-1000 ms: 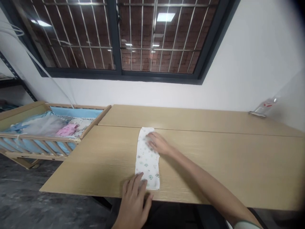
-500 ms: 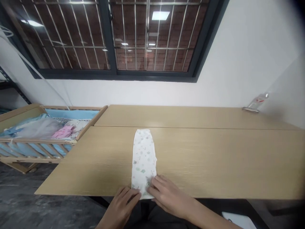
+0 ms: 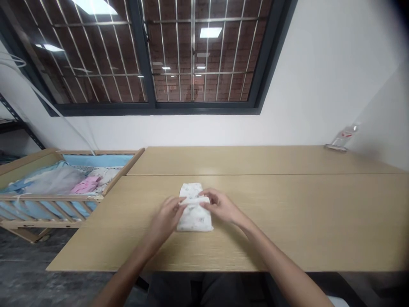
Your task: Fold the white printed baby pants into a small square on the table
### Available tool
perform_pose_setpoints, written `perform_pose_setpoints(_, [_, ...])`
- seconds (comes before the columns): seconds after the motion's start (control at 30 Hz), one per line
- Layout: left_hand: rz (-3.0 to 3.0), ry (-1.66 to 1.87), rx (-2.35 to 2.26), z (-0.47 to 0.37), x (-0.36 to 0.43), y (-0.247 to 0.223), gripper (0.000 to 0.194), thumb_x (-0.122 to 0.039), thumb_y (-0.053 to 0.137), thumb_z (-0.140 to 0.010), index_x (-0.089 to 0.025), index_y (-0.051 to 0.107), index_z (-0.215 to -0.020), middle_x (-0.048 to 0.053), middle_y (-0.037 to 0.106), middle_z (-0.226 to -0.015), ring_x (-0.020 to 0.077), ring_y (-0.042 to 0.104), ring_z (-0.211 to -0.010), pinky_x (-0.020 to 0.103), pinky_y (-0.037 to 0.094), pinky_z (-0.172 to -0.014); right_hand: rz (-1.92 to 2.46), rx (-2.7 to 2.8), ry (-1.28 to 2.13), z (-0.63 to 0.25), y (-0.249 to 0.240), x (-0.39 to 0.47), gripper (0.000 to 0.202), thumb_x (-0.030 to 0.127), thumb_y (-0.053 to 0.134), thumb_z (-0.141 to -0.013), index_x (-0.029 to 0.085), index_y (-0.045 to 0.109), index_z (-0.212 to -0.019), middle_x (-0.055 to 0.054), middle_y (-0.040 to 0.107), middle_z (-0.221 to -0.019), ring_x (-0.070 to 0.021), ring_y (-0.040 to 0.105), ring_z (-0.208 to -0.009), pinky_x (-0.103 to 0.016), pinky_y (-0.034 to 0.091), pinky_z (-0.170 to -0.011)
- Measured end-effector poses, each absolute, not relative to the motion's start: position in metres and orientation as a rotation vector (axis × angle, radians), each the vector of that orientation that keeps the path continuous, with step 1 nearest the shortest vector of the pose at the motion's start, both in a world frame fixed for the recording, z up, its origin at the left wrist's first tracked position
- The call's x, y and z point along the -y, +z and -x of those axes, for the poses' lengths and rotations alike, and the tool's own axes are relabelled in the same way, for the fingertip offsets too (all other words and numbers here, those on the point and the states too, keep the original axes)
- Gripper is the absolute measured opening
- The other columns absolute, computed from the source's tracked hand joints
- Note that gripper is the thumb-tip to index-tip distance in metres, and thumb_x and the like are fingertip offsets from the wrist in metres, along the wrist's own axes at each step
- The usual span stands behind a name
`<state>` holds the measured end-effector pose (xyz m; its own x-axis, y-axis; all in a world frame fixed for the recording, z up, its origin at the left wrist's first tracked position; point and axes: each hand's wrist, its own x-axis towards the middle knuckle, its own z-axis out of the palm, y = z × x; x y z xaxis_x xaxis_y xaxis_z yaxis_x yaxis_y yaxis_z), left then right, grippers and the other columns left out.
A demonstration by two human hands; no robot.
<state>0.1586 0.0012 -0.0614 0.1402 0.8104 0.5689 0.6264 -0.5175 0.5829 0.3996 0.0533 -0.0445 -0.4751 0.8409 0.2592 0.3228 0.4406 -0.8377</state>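
A white cloth with a small print (image 3: 195, 219) lies on the wooden table (image 3: 287, 217), its near part folded up over itself toward the far end. My left hand (image 3: 166, 217) pinches the left corner of the folded edge between thumb and fingers. At the right corner of that same edge, my right hand (image 3: 219, 205) has its thumb and fingers closed on the cloth. The far end of the cloth shows flat beyond the fold.
To the left of the table stands a wooden crib (image 3: 105, 187) with blue lining, netting and a pink cloth (image 3: 86, 184). A clear bottle (image 3: 346, 133) is at the back right. A barred window (image 3: 204, 108) is behind.
Both hands have moved away from the table's near edge, bringing the cloth's near end up and over. The cloth now looks about half as long. The view has tilted up slightly.
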Motion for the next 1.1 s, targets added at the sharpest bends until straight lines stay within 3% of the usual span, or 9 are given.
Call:
perform_pose_setpoints(0.1, [-2.098, 1.136, -1.592, -0.162, -0.053, -0.053, 0.026, -0.031, 0.052, -0.1, -0.018, 0.069, -0.115, 0.007, 0.073, -0.117, 0.0185, 0.067, -0.105, 0.028, 0.051, -0.094, 0.999, 1.784, 1.054, -0.393, -0.064, -0.104, 0.038, 0.043, 0.075, -0.079, 0.017, 0.064, -0.105, -0.002, 0.065, -0.082, -0.0155, 0.057, -0.068, -0.027, 0.045, -0.061])
perform_pose_setpoints(0.2, [-2.063, 0.982, -1.692, -0.167, -0.093, -0.056, 0.029, -0.027, 0.049, -0.1, -0.015, 0.07, -0.115, 0.01, 0.075, -0.115, 0.0194, 0.068, -0.101, 0.027, 0.05, -0.089, 1.042, 1.673, 1.066, -0.386, -0.086, -0.144, 0.036, 0.044, 0.076, -0.077, 0.017, 0.063, -0.097, -0.002, 0.066, -0.08, -0.017, 0.061, -0.07, -0.028, 0.049, -0.062])
perform_pose_setpoints(0.5, [-2.092, 0.636, -1.958, -0.186, -0.132, -0.077, 0.024, -0.023, 0.049, -0.099, -0.016, 0.069, -0.111, 0.014, 0.074, -0.112, 0.0231, 0.066, -0.105, 0.03, 0.045, -0.088, 1.354, 1.767, 0.785, -0.373, -0.124, -0.188, 0.011, 0.024, 0.069, -0.077, 0.016, 0.067, -0.084, -0.004, 0.068, -0.08, -0.018, 0.063, -0.076, -0.03, 0.053, -0.072])
perform_pose_setpoints(0.63, [-2.169, 0.587, -2.045, -0.19, -0.107, -0.07, 0.035, -0.029, 0.047, -0.1, -0.012, 0.06, -0.128, 0.02, 0.067, -0.126, 0.03, 0.06, -0.119, 0.04, 0.042, -0.099, 1.356, 1.786, 0.689, -0.377, -0.118, -0.179, 0.029, 0.029, 0.065, -0.085, 0.015, 0.066, -0.11, -0.011, 0.069, -0.106, -0.0231, 0.065, -0.099, -0.038, 0.052, -0.091])
perform_pose_setpoints(0.8, [-2.412, 0.574, -1.989, -0.215, -0.02, -0.093, 0.052, -0.043, 0.044, -0.099, -0.008, 0.056, -0.135, 0.023, 0.059, -0.138, 0.0367, 0.056, -0.123, 0.048, 0.042, -0.103, 1.043, 2.139, 0.466, -0.372, -0.087, -0.132, 0.049, 0.041, 0.049, -0.101, 0.019, 0.049, -0.145, -0.016, 0.053, -0.146, -0.0281, 0.048, -0.136, -0.047, 0.037, -0.116])
perform_pose_setpoints(0.97, [-2.534, 0.674, -2.053, -0.242, 0.039, -0.141, 0.063, -0.049, 0.05, -0.094, -0.001, 0.059, -0.135, 0.03, 0.058, -0.138, 0.0465, 0.049, -0.132, 0.059, 0.041, -0.104, 0.616, 2.636, 0.705, -0.351, -0.064, -0.073, 0.054, 0.048, 0.04, -0.106, 0.028, 0.038, -0.157, -0.006, 0.027, -0.167, -0.0256, 0.027, -0.153, -0.044, 0.024, -0.125])
perform_pose_setpoints(1.1, [-2.513, 0.752, -2.086, -0.243, 0.045, -0.156, 0.055, -0.05, 0.05, -0.096, -0.008, 0.068, -0.127, 0.025, 0.066, -0.127, 0.0424, 0.056, -0.123, 0.062, 0.038, -0.107, 0.487, 2.749, 0.918, -0.345, -0.075, -0.059, 0.052, 0.043, 0.036, -0.108, 0.03, 0.034, -0.158, -0.001, 0.024, -0.168, -0.0195, 0.02, -0.155, -0.04, 0.017, -0.127])
